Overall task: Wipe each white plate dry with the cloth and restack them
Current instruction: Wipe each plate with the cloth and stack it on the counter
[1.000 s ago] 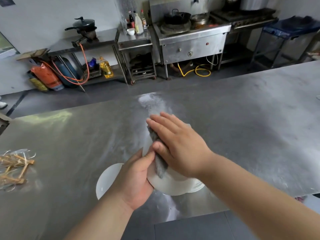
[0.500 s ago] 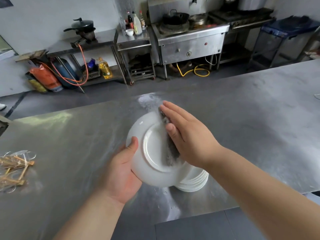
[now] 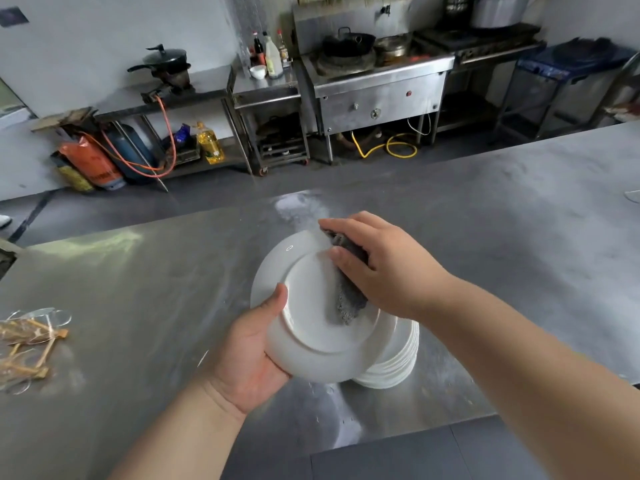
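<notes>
My left hand [image 3: 249, 355] grips a white plate [image 3: 304, 306] by its lower left rim, thumb on the base ring. The plate is lifted and tilted, with its underside toward me. My right hand [image 3: 388, 268] presses a grey cloth [image 3: 348, 299] flat against the right part of that underside with straight fingers. The cloth's lower end sticks out below the palm. A stack of several white plates [image 3: 398, 365] sits on the steel table [image 3: 138, 289] right beneath, partly hidden by the held plate.
A clear bag of wooden skewers [image 3: 27, 344] lies at the table's left edge. Water drops mark the steel near the front edge [image 3: 329, 410]. Beyond the table, across a floor strip, stand steel counters, a wok stove [image 3: 346, 46] and gas cylinders.
A second ago the plate sat low over the stack under both hands. It has since been raised and tilted with its underside up, and my right hand has slid the cloth further up it.
</notes>
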Tool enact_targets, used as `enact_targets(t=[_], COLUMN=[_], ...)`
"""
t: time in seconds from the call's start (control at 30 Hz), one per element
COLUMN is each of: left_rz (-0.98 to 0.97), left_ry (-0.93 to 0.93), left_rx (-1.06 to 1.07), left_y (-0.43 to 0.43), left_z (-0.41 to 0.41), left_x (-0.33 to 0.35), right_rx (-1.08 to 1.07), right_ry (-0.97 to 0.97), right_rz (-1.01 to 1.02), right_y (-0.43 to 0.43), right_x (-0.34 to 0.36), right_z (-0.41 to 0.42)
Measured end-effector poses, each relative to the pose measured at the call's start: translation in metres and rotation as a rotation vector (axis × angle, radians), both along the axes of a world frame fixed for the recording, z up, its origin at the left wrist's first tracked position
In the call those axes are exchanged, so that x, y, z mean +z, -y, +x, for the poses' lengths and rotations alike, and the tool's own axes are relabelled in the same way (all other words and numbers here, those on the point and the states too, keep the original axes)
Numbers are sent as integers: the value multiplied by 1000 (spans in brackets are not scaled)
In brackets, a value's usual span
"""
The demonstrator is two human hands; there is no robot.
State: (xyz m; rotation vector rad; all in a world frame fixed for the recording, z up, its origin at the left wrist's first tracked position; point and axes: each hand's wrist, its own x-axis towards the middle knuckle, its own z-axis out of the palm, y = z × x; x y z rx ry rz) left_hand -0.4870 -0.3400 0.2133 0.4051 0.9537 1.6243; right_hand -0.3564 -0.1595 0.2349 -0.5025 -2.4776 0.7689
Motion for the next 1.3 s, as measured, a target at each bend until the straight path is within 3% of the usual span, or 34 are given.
enact_targets(t=[0.07, 0.23, 0.47, 0.7, 0.83, 0.93, 1.0, 1.2, 1.3], left_rz=[-9, -17, 30, 48, 55, 9, -9, 11, -2], left_ry=[-1, 33, -16, 100, 218, 138, 79, 107, 109], left_rx=[57, 130, 68, 98, 5, -15, 26, 113, 92], left_y=[-1, -2, -2, -5, 6, 1, -4, -4, -5], left_z=[0, 3, 12, 23, 4, -8, -7, -14, -9], left_x=[1, -6, -16, -23, -21, -17, -17, -24, -31], right_rx=[-4, -240, -74, -402, -219, 16, 63, -184, -217], right_ry=[-25, -93, -2, -260, -121, 41, 62, -9, 20], right_rz=[28, -214, 15, -384, -296, -148, -61, -107, -44], right_y=[4, 54, 10, 40, -3, -18, -16, 54, 43], right_x=[1, -37, 6, -37, -15, 6, 11, -38, -35], right_z=[0, 14, 0, 3, -1, -11, -15, 9, 4])
